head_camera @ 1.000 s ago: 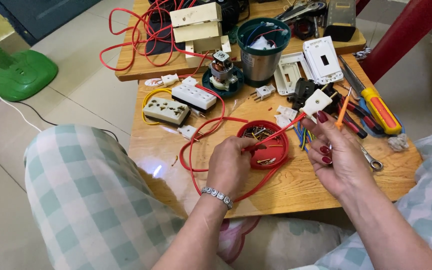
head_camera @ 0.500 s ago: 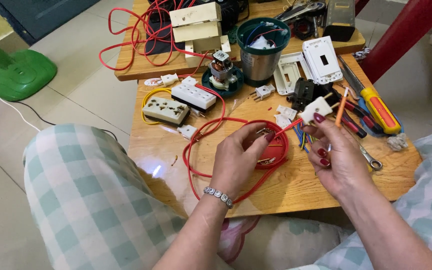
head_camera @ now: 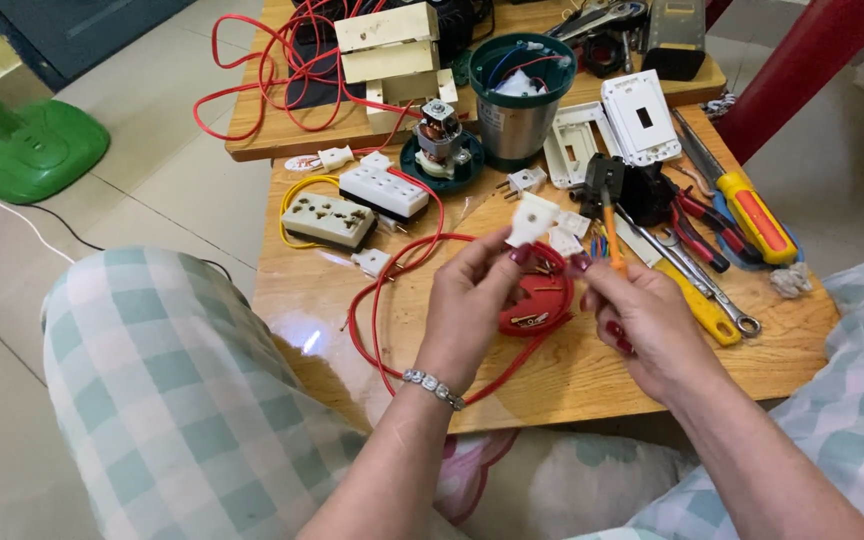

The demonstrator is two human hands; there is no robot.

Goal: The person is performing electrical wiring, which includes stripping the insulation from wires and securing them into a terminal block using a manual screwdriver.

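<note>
Pinching a small white plug piece (head_camera: pixel 531 219) in the left hand (head_camera: pixel 470 312), fingertips closed on it, just above the red dish (head_camera: pixel 540 300) on the wooden table (head_camera: pixel 592 370). Right hand (head_camera: pixel 642 325) is gripping an orange-handled screwdriver (head_camera: pixel 611 238) right beside it.

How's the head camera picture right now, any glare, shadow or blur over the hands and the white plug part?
Head view: sharp and evenly lit across the wooden table; one small bright glare spot on the tabletop left of the left hand. The white plug part at its fingertips is crisp, not washed out. The right hand shows slight softness at most. Shadows under the hands are soft; frame edges bend slightly.
</note>
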